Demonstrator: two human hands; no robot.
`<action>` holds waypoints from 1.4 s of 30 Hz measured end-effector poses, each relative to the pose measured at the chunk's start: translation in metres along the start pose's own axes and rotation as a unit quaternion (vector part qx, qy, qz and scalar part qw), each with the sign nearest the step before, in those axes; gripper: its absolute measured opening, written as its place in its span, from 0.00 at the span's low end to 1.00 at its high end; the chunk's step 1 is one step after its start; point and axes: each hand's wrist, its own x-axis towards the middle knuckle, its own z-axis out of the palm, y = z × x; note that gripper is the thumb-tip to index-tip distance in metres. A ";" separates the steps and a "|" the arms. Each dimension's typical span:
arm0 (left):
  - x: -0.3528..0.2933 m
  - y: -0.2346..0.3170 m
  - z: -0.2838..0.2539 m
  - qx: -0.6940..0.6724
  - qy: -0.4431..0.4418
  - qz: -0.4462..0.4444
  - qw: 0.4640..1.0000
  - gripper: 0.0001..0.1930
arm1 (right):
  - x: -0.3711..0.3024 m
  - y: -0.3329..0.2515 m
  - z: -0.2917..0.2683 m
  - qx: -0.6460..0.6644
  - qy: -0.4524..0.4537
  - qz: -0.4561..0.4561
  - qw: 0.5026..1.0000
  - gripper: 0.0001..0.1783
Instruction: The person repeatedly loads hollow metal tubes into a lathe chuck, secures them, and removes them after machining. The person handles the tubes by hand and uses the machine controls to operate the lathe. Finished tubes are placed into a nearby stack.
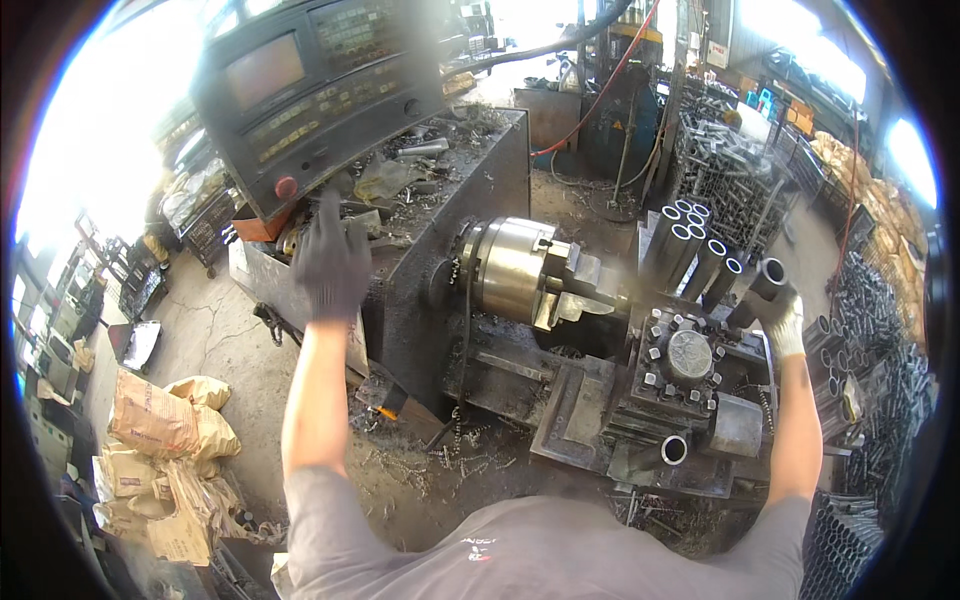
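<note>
In a dark glove, my left hand (pixel 332 265) is raised below the lathe's control panel (pixel 318 85), near its red button (pixel 286 187). Its fingers reach up and apart, slightly blurred, and I see nothing held. My right hand (pixel 785 322), in a pale glove, is closed round a short metal tube (pixel 769 277), whose open end points up. This tube is beside several upright tubes (pixel 690 235) standing behind the tool post (pixel 689 352). Left of the tool post, the metal chuck (pixel 510 270) has its jaws facing right.
Another tube (pixel 673 450) rests at the near side of the tool post. Chips and loose parts litter the headstock top (pixel 440 160). Metal tubes are heaped along the right (pixel 880 350). Brown paper sacks (pixel 165 420) lie on the floor at left. A red hose (pixel 610 90) hangs behind.
</note>
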 end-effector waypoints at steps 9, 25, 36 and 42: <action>0.090 -0.020 0.055 0.050 -0.212 -0.153 0.964 0.39 | -0.126 -0.076 -0.113 0.205 0.051 -0.204 0.956 0.07; -0.339 0.216 -0.211 -0.433 -0.466 -0.166 0.753 0.22 | -0.304 -0.134 0.040 0.493 -0.449 -0.211 0.715 0.14; -0.781 0.037 -0.472 0.043 -0.473 -0.687 0.551 0.27 | -0.487 -0.244 0.092 0.339 -0.608 -0.321 0.643 0.24; -1.010 0.119 -0.694 0.186 -0.157 -0.887 0.393 0.31 | -0.653 -0.356 0.076 0.263 -0.677 -0.539 0.426 0.29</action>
